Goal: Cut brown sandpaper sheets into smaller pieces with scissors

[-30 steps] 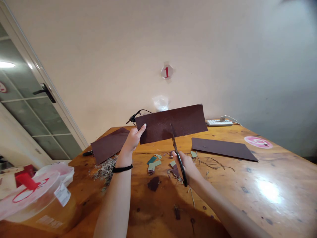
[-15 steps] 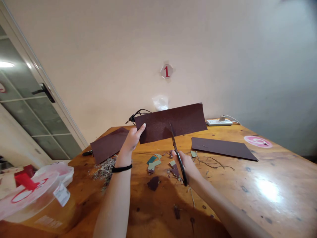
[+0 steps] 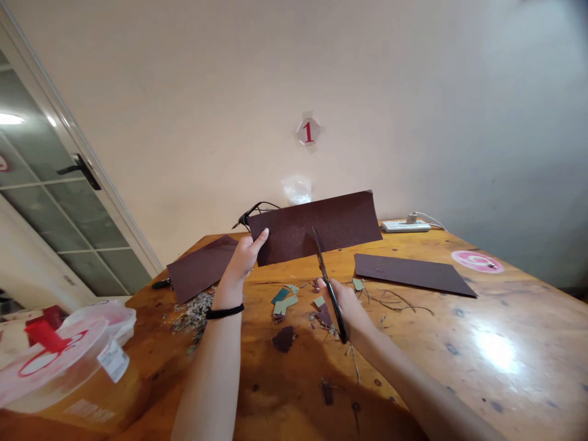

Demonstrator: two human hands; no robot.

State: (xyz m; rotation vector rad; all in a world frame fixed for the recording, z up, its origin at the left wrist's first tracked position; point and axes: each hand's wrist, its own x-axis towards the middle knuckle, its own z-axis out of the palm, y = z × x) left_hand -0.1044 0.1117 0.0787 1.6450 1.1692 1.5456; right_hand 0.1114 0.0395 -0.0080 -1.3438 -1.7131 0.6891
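Observation:
My left hand pinches the lower left end of a dark maroon sheet, thumb on its face, and holds it up above the table. Black-handled scissors are in my right hand, their blades pointing up at the middle of the sheet's lower edge. The tip shows in front of the sheet. A second maroon sheet lies to the left behind my left wrist, and a third lies flat on the right.
Small green and maroon scraps and loose threads lie mid-table. Shredded bits are beside my left forearm. A lidded tub stands at the left front. A power strip and clear bag are at the back.
The whole view has shifted very slightly. Both hands, the held sheet and the scissors keep nearly the same positions relative to each other.

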